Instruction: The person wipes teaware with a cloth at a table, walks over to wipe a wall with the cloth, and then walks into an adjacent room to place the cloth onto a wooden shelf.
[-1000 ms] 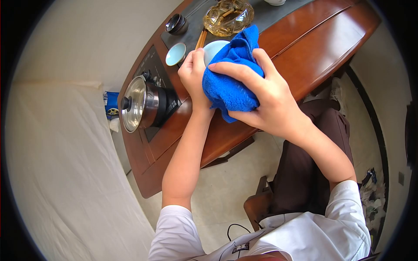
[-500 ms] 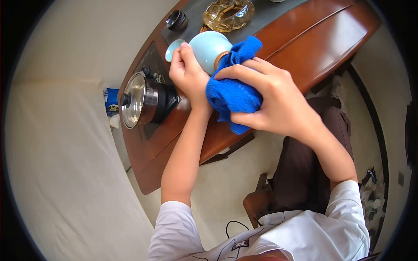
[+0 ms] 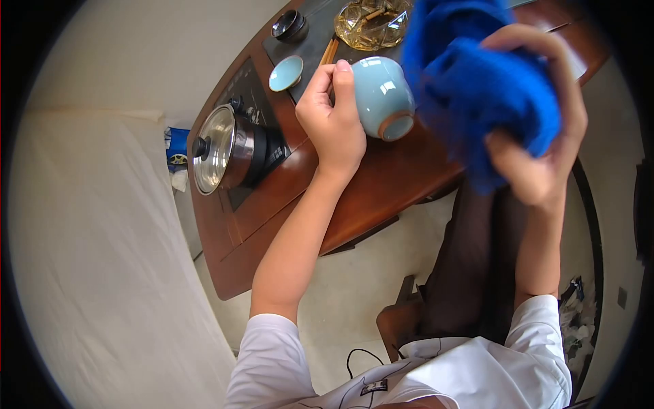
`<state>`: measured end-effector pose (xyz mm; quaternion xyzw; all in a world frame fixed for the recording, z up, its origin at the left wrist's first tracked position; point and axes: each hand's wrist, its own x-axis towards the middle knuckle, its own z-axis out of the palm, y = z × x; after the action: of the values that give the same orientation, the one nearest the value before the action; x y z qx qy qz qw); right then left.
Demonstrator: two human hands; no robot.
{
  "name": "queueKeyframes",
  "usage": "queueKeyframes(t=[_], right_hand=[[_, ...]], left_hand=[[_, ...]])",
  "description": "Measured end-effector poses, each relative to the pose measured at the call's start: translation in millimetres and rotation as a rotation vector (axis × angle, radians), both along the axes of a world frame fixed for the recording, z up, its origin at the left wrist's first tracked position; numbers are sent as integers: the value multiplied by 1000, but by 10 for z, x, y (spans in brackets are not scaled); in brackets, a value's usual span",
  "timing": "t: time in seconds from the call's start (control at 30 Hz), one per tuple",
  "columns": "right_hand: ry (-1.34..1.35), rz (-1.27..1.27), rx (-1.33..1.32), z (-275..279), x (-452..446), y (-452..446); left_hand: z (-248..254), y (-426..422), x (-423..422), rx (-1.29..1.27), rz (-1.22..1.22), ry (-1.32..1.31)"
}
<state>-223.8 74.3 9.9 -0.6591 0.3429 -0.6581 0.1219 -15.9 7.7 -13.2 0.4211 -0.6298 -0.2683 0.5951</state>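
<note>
My left hand (image 3: 334,112) grips a pale blue ceramic cup (image 3: 381,95) by its rim, the cup tipped so that its brown-edged foot faces me. To the right, my right hand (image 3: 545,129) is closed on a bunched blue cloth (image 3: 487,102), blurred by motion and apart from the cup. A small pale blue lid or saucer (image 3: 286,73) lies on the table left of my left hand. Thin wooden sticks (image 3: 329,52) show just beyond my left fingers.
On the brown wooden table (image 3: 272,238) stand a lidded metal pot (image 3: 228,150) at the left, a dark cup (image 3: 289,25) and an amber glass ashtray (image 3: 371,24) at the back. A pale cloth-covered surface (image 3: 109,259) is at the far left.
The blue cloth, earlier against the cup, has come away from it with my right hand, up and to the right. My left hand and the cup have shifted right, exposing the cup's foot.
</note>
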Motion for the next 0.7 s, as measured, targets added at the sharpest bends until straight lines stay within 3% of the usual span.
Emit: queueKeyframes(t=[0.07,0.13,0.2,0.27,0.4,0.5,0.6,0.7], right_hand=[[229,69,-50,35,39,-36],[289,138,5,-107,216,-114],[164,257,186,-176,337,-115],[131,182,27,-241,388,-168],[87,269,-12,-273,389,-236],[-128,524,284,-303,387,-177],[-409,626,405,-341,473,-164],[-710,638,449,-327,629,-124]], left_hand=[[17,11,-31,18,-8,14],[32,32,5,5,-49,11],[54,55,10,-32,-36,-5],[77,48,34,-40,-58,27],[139,117,23,-49,-83,-25],[65,88,34,-107,17,-83],[29,0,103,147,-173,233],[1,-18,56,270,-185,468]])
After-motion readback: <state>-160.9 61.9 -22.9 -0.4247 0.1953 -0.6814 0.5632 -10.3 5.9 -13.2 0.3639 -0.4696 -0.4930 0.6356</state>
